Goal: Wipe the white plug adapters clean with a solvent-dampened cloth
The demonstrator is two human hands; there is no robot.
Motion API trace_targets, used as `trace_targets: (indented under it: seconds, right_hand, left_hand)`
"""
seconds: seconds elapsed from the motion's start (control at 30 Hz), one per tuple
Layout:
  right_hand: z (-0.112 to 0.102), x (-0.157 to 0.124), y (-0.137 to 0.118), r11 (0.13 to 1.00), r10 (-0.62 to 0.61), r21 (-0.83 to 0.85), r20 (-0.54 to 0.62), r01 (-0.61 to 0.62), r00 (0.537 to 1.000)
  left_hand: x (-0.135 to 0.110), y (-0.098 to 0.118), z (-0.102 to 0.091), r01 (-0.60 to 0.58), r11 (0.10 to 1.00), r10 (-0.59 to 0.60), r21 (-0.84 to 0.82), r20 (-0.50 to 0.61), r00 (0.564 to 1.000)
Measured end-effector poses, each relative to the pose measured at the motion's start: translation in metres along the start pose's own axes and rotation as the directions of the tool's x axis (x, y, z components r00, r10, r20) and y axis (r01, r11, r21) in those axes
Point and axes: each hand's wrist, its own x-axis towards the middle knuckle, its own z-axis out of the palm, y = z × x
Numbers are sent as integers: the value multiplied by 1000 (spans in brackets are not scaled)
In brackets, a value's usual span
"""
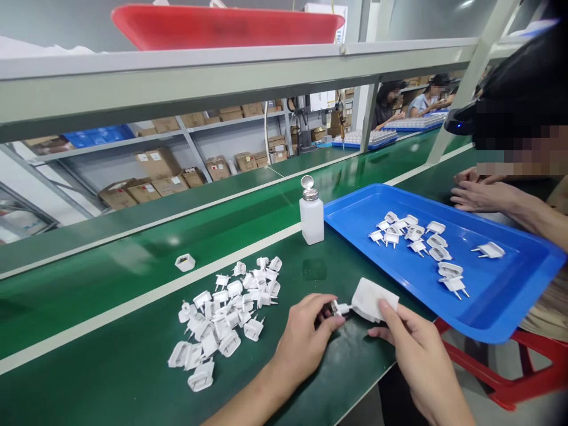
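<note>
Watching through the head view, I have my left hand (pixel 306 326) pinching a small white plug piece (pixel 338 310) above the table (pixel 133 373), its other end toward the white block (pixel 371 299) my right hand (pixel 413 334) grips; I cannot tell whether they touch. A pile of similar pieces (pixel 222 325) lies to the left, a bottle (pixel 312 220) stands beyond, and the blue tray (pixel 497 287) at right holds more.

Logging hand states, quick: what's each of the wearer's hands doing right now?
Left hand: closed, pinching a white plug piece between thumb and fingers.
Right hand: closed, holding a white pad.
</note>
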Motion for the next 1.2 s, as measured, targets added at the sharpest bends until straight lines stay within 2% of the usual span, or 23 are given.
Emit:
trace_targets:
  seconds: [0.03,0.07,0.1,0.13,0.17,0.2,0.23,0.27,0.33,0.43,0.47,0.5,0.57,0.63,0.7,0.77,0.83,0.93,1.0,1.1,1.13,1.17,1.2]
  right_hand:
    - [1,-1,-1,996,-85,-32,-44,83,995]
    - [3,-2,-3,971,-227,-100,-71,219,971]
    - [5,-4,-6,900,-407,-192,-56,390,912]
    - [8,-7,-10,781,-582,-277,2,560,813]
    - [11,-10,-14,637,-717,-328,80,698,693]
    - [14,-13,-17,503,-802,-352,153,790,578]
    - [16,-16,-21,402,-844,-364,209,840,494]
    - [18,-20,-23,340,-863,-375,239,862,444]
    - [21,-25,-26,302,-883,-389,228,870,409]
    - [19,-29,-25,319,-907,-449,111,835,407]
    - [18,-30,-25,353,-904,-492,39,796,425]
    - [16,-31,-26,417,-884,-527,-46,740,465]
    - [12,-34,-32,631,-760,-502,-246,592,601]
    - [12,-41,-42,845,-532,-288,-363,451,765]
    - [16,-49,-56,934,-339,13,-288,358,896]
    - [22,-56,-68,919,-277,249,-146,307,949]
    - [26,-60,-76,885,-285,356,-93,299,954]
    - [29,-65,-79,891,-334,287,-111,352,936]
    - [29,-70,-79,887,-422,105,-212,450,882]
    - [31,-78,-83,781,-615,-147,-347,607,708]
    - [30,-80,-85,754,-650,-169,-339,635,681]
    - [29,-80,-87,746,-660,-155,-307,648,686]
    - [27,-78,-88,762,-641,-114,-265,637,720]
  left_hand:
    - [1,3,1,69,992,-72,-108,-23,997]
    - [2,7,1,123,966,-132,-225,-25,991]
    - [3,11,2,158,930,-173,-333,-13,985]
    - [2,16,4,177,890,-192,-419,7,981]
    - [1,21,5,187,857,-198,-481,28,980]
    - [-1,25,6,190,825,-200,-532,41,979]
    - [-3,29,7,194,790,-204,-582,50,978]
    - [-5,33,8,201,748,-211,-633,60,976]
    - [-8,40,8,213,654,-225,-726,81,971]
    - [-11,52,3,204,545,-238,-813,82,968]
    - [-11,57,1,205,519,-260,-830,75,963]
    - [-12,62,-1,212,494,-292,-843,69,954]
    - [-14,72,-4,235,460,-345,-856,71,936]
    - [-17,80,-5,239,468,-330,-851,82,940]
    - [-20,85,-3,193,524,-243,-830,71,967]
    - [-23,87,-1,118,587,-152,-801,35,988]
    - [-26,87,2,59,642,-95,-765,-2,996]
    - [-29,86,2,2,713,-64,-701,-63,996]
    - [-30,86,0,-43,771,-53,-635,-132,990]
    - [-32,86,-4,-113,850,8,-514,-201,980]
    - [-33,86,-5,-142,877,47,-459,-212,976]
    - [-34,86,-5,-181,903,98,-390,-222,970]
    - [-34,85,-5,-231,924,161,-305,-236,958]
